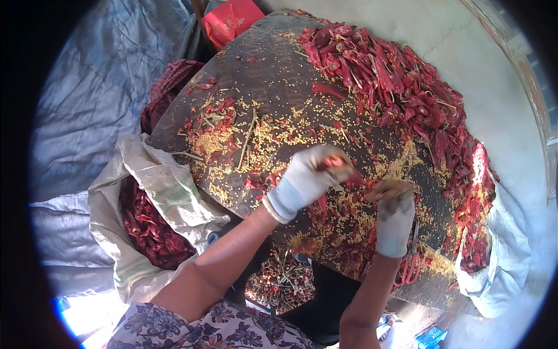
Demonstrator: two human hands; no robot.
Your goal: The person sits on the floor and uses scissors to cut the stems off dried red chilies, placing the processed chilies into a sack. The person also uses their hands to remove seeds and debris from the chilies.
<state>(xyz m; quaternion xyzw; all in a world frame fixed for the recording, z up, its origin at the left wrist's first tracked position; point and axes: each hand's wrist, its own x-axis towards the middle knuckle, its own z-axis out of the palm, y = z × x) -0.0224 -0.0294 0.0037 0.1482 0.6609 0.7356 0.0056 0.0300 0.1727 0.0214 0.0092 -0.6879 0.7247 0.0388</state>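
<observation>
My left hand (305,179), in a soiled white knit glove, is closed around a piece of dried red chili (333,161) above the round table (270,91). To its right, my gloved right hand (394,218) is raised with bent fingers. Blur hides whether anything lies between those fingertips. Yellow chili seeds (213,141) and torn red skins cover much of the tabletop below both hands. Scissors with red handles (410,267) lie just beside my right wrist. A large heap of whole dried red chilies (388,80) fills the table's far right side.
On the left, an open woven sack (157,170) holds dark red chilies (150,231). A white sack (505,257) hangs at the right edge. Stems and scraps (281,275) lie below the table. A red box (231,22) stands behind; a broken stem (248,139) lies among seeds.
</observation>
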